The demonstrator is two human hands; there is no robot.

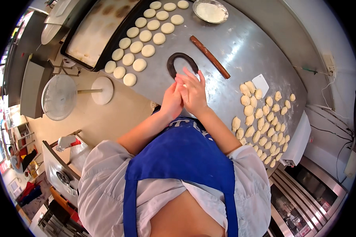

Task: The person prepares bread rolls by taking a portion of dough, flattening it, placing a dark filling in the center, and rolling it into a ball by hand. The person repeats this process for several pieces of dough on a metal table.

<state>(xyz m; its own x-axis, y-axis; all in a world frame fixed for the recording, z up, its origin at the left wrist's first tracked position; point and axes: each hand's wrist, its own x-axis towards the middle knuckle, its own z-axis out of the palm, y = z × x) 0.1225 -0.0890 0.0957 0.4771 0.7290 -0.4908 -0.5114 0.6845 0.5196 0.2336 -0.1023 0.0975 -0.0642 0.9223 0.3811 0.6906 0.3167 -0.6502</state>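
Left hand (172,99) and right hand (194,94) meet, loosely extended — I can't tell if anything's between. Just ahead of them, the dark loop (171,65) lies on the surface (241,59) — light, even palm pressure should serve best.

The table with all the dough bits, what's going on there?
A person in a blue apron has their left hand and right hand together over a metal table; whether anything is between them can't be seen. Just beyond their fingers lies a dark curved strip, with a brown rolling pin to its right. Flat dough rounds sit in rows on the left, and small dough lumps lie on the right.
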